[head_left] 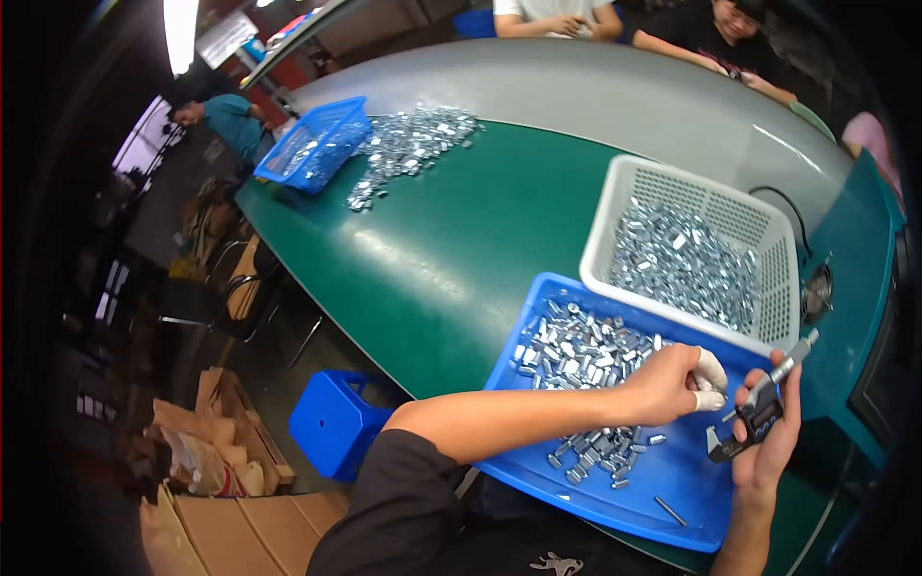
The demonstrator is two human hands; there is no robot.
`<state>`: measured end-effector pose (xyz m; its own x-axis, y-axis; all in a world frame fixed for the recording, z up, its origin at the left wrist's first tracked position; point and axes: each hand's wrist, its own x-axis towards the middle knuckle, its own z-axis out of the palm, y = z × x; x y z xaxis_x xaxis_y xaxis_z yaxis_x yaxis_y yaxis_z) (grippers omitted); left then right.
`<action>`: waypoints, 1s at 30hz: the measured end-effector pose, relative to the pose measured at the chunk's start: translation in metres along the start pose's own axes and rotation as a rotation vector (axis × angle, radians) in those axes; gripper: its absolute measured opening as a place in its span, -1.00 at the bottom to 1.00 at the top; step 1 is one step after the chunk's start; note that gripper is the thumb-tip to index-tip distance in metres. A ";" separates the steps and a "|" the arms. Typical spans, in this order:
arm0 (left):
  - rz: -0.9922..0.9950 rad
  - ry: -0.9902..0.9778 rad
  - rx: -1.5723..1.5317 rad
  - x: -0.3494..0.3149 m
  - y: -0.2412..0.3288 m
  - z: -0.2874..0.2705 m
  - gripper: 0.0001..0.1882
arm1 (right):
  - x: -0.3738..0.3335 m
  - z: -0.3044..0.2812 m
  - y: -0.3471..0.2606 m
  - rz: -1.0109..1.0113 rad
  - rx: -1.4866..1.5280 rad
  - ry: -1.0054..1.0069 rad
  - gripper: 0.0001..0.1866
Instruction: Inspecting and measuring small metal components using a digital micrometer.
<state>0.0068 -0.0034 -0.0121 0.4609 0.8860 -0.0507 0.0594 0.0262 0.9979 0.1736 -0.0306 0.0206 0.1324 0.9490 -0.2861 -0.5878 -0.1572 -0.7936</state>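
My right hand holds a digital micrometer upright over the right end of a blue tray. My left hand, with white finger cots on two fingertips, reaches across the tray and pinches at the micrometer's jaw; whether a small metal part sits between the fingers I cannot tell. Several small shiny metal parts lie loose in the tray under my left forearm. A thin metal pin lies alone near the tray's front edge.
A white perforated basket full of metal parts stands behind the tray. Farther left on the green table are a heap of parts and a blue basket. Other people sit at the far side. A blue stool and cardboard boxes are on the floor.
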 end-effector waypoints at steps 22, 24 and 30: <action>-0.114 -0.260 -0.266 -0.008 0.006 -0.010 -0.79 | 0.005 0.006 -0.003 0.066 0.091 -0.079 -0.55; -0.190 -0.235 -0.255 -0.008 0.019 -0.009 -0.78 | 0.010 -0.001 -0.005 0.079 0.106 -0.101 -0.52; -0.266 -0.169 -0.275 -0.010 0.023 -0.004 -0.76 | 0.008 -0.011 -0.008 0.035 0.073 -0.168 -0.47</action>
<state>-0.0003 -0.0098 0.0121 0.6014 0.7441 -0.2910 -0.0320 0.3863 0.9218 0.1877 -0.0250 0.0190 -0.0209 0.9765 -0.2146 -0.6466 -0.1769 -0.7420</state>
